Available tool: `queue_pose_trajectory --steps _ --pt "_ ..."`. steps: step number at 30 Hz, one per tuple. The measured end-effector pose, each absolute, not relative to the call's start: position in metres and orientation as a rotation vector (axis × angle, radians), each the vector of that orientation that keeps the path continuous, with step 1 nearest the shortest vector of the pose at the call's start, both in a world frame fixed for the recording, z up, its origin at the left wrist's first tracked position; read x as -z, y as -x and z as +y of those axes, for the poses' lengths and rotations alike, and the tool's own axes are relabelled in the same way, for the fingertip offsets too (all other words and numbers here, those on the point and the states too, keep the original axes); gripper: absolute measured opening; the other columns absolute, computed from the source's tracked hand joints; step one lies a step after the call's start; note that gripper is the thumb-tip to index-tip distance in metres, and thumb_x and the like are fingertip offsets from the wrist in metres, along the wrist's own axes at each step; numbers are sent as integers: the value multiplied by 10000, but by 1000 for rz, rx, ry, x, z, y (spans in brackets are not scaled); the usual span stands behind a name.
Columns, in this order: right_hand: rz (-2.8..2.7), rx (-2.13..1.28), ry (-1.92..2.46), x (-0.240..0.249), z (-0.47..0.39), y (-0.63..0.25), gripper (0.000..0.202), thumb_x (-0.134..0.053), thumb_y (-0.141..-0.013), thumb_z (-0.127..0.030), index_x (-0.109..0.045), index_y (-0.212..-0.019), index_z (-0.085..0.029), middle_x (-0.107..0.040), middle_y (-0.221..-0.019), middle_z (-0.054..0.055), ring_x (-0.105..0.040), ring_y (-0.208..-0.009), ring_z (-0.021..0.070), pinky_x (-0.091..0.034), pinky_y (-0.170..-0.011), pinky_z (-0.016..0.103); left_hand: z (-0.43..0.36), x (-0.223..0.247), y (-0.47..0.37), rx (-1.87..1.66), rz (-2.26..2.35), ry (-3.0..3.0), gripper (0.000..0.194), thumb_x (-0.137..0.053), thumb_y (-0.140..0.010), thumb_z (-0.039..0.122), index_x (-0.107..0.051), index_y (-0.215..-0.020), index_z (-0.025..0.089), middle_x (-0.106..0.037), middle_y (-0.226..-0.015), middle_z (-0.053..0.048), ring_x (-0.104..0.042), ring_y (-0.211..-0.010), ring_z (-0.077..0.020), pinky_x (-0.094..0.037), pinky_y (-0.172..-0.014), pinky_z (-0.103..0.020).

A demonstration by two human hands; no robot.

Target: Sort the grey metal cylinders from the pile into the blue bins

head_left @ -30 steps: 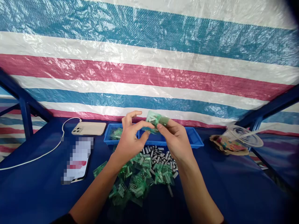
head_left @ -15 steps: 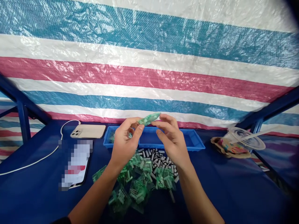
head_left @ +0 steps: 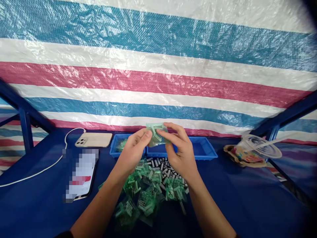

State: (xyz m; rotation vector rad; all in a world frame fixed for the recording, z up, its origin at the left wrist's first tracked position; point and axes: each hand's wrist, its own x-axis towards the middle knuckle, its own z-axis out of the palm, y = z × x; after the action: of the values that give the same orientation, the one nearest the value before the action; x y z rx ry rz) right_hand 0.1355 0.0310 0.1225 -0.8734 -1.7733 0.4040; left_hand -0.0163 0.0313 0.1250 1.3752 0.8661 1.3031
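A small green-tinted plastic bag (head_left: 158, 139) with pale, rod-like pieces inside is held up above the blue tray (head_left: 204, 152). My left hand (head_left: 135, 147) pinches the bag's left edge between thumb and fingers. My right hand (head_left: 182, 148) grips it from the right, with fingertips lying across its front; the thumb is partly behind the bag. Below my hands lies a heap of similar green bags (head_left: 147, 201), each with small pieces in it. Loose grey cylindrical pieces (head_left: 170, 172) are spread behind and to the right of that heap.
More green bags (head_left: 121, 144) sit in the tray's left compartment. To the left are a lit phone (head_left: 84, 175), a pale phone lying face down (head_left: 99, 140) and a white cable (head_left: 52, 167). A clear plastic cup (head_left: 260, 147) tips over a brown wrapper on the right. Striped sheeting (head_left: 158, 82) hangs behind.
The bag has turned from nearly edge-on to showing its flat face. My right fingers have moved onto its front, and my left hand has shifted slightly.
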Motion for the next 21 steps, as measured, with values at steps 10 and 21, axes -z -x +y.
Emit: queue_pose_trajectory --steps 10,21 --pt "-1284 -1266 788 -120 37 -135 304 -508 -864 -448 -714 -860 -225 -598 -998 56 -577 -905 197 -489 -764 337 28 -128 24 -1560 1026 -2005 334 -462 -800 15 -688 -912 233 -604 -1120 -52 -542 -1103 -197 -419 -968 -350" --pt "-1410 -782 780 -114 31 -125 79 -608 -803 -180 -632 -857 -233 -669 -941 23 -621 -924 180 -495 -841 342 37 -127 45 -1344 1218 -2096 433 -396 -712 -13 -685 -938 217 -505 -1051 -64 -510 -1080 -194 -446 -934 -356"
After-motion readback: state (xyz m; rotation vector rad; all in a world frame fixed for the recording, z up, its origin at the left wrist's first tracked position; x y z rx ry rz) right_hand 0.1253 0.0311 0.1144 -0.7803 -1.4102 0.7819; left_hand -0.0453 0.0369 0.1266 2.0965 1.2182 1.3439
